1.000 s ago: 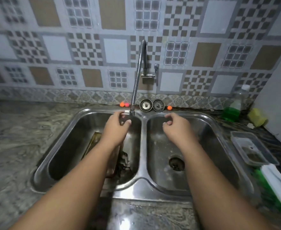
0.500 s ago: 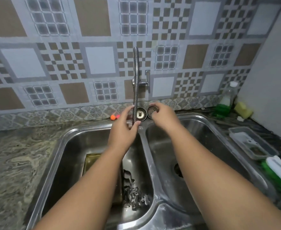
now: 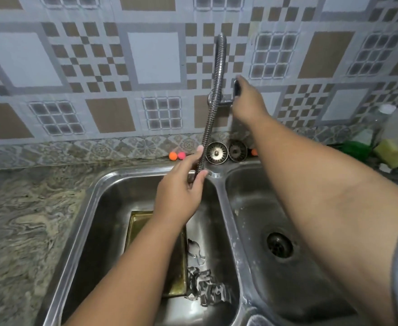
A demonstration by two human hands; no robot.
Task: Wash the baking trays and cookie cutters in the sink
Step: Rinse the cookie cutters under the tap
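A gold baking tray (image 3: 141, 222) lies in the left basin of the steel double sink (image 3: 92, 205), partly hidden under my left forearm. Several metal cookie cutters (image 3: 205, 285) lie in a heap right of the tray. My left hand (image 3: 181, 191) grips the lower end of the flexible metal faucet hose (image 3: 216, 85), holding it over the left basin. My right hand (image 3: 247, 100) is raised to the wall and grips the tap handle (image 3: 236, 89). I see no water running.
Two round sink strainers (image 3: 216, 152) lean at the back rim, with small orange and pink balls (image 3: 176, 156) beside them. The right basin has an open drain (image 3: 279, 244). A green soap bottle (image 3: 367, 140) and yellow sponge (image 3: 392, 152) stand at the far right. Marbled counter (image 3: 21, 222) lies left.
My right hand rose from the strainers at the back rim up to the tap handle on the wall. My left hand stayed on the hose end. The view moved closer.
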